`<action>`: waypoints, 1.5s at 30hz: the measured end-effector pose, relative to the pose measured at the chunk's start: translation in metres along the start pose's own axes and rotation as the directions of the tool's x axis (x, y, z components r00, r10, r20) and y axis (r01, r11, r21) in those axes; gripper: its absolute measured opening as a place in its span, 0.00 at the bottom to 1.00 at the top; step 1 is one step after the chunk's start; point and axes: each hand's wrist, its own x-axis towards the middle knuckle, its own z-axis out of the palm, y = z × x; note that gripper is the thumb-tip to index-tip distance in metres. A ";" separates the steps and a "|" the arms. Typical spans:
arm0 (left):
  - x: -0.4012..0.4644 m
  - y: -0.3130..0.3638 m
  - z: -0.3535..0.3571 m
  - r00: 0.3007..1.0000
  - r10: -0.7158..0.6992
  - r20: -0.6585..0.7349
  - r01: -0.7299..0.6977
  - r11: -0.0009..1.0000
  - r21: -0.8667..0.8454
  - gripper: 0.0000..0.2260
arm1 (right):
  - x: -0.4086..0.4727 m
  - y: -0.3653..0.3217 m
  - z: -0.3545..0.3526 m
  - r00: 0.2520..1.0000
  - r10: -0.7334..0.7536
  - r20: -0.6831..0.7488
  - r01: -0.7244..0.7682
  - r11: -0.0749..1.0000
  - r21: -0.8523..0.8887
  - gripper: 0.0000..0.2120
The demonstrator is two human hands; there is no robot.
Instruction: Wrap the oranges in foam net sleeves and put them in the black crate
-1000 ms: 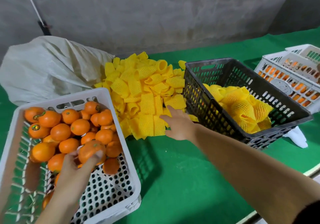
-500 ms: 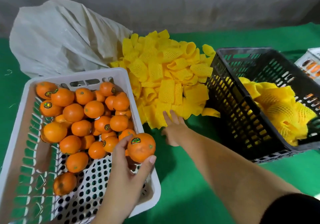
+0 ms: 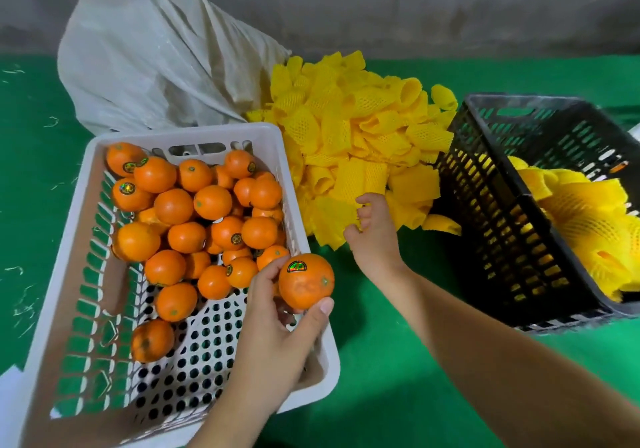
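Holding one orange [image 3: 306, 281] in my left hand [image 3: 273, 330], I have its grip curled around the fruit, thumb under it and fingers behind, just above the 3 o'clock rim of the white crate [image 3: 194, 402]. That crate sits at 8 o'clock on the green surface [image 3: 381, 378] and carries a heap of loose oranges [image 3: 194, 212] toward its far end. My right hand [image 3: 375, 236] reaches to the middle of the view, its grip bent and pinching the near edge of the pile of yellow foam sleeves [image 3: 360, 136] at 12 o'clock. I see the black crate [image 3: 491, 226] at 3 o'clock, well apart from the held orange, with wrapped oranges [image 3: 588, 219] inside. At 11 o'clock, a pale sack [image 3: 152, 56] slumps behind the white crate.
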 end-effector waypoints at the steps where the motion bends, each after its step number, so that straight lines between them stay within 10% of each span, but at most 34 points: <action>1: -0.001 0.001 0.000 1.000 -0.004 -0.001 0.004 1.000 -0.015 0.31 | -0.008 -0.006 -0.001 1.000 0.006 -0.005 -0.006 0.999 0.045 0.21; 4: -0.005 0.006 -0.001 1.000 0.006 0.012 -0.006 0.998 -0.058 0.31 | -0.032 -0.021 -0.008 0.999 -0.033 0.013 0.032 0.997 0.077 0.05; 9: -0.015 0.017 -0.004 0.991 0.113 0.066 -0.106 0.988 -0.111 0.32 | -0.072 -0.047 -0.022 0.985 -0.110 0.132 0.076 0.969 0.236 0.12; 17: -0.039 0.023 -0.021 0.979 0.174 0.108 -0.150 0.968 -0.199 0.35 | -0.100 -0.075 -0.031 0.937 -0.245 0.249 0.247 0.969 0.022 0.11; 26: -0.036 0.012 -0.036 0.983 0.020 0.184 0.027 0.968 -0.249 0.34 | -0.113 -0.074 -0.025 0.907 -0.202 0.369 0.214 0.977 0.010 0.13; 36: -0.035 0.012 -0.026 0.999 0.028 -0.042 -0.036 0.981 -0.192 0.30 | -0.122 -0.096 -0.041 0.932 -0.237 0.275 0.229 0.971 0.062 0.06; 45: -0.029 0.012 -0.027 0.990 -0.004 -0.140 -0.017 0.989 -0.146 0.34 | -0.161 -0.111 -0.032 0.742 -0.539 0.399 0.625 0.771 -0.121 0.08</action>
